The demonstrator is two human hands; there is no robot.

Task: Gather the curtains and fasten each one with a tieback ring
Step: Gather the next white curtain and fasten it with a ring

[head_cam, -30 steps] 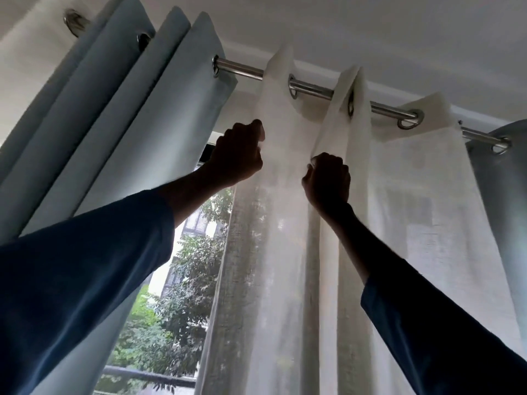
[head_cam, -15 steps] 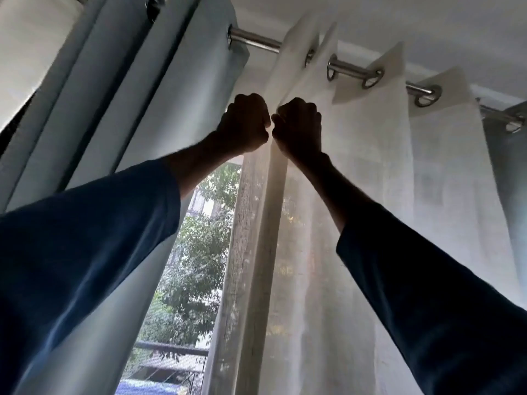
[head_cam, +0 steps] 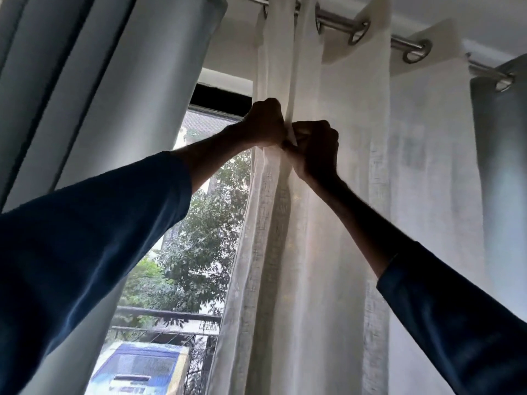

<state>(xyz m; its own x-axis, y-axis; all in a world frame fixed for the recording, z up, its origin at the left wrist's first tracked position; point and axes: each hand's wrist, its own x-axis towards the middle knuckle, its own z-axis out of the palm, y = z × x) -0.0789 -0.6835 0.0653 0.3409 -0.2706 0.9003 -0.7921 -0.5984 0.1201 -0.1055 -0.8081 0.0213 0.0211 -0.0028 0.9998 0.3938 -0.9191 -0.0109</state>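
L hand [head_cam: 263,122] and R hand [head_cam: 315,148] are clenched on gathered folds of white sheer curtain [head_cam: 356,195], fists touching, high up near rod [head_cam: 335,17]. Grey curtain [head_cam: 114,95] is bunched at left; window [head_cam: 199,223] exposed btwn the two.

White sheer curtain [head_cam: 350,181], pale blue-grey drape [head_cam: 128,95] (perhaps greyer, given the backlight), silver rod [head_cam: 333,17], dark blue sleeves [head_cam: 85,238].

The white sheer curtain [head_cam: 356,195] hangs from the rod [head_cam: 336,18]. Its left folds are pressed close together, and the left hand [head_cam: 263,122] and the right hand [head_cam: 315,151] grip them side by side. A grey-blue curtain [head_cam: 114,95] hangs in deep folds at the left, a second grey-blue curtain [head_cam: 502,166] at the right edge
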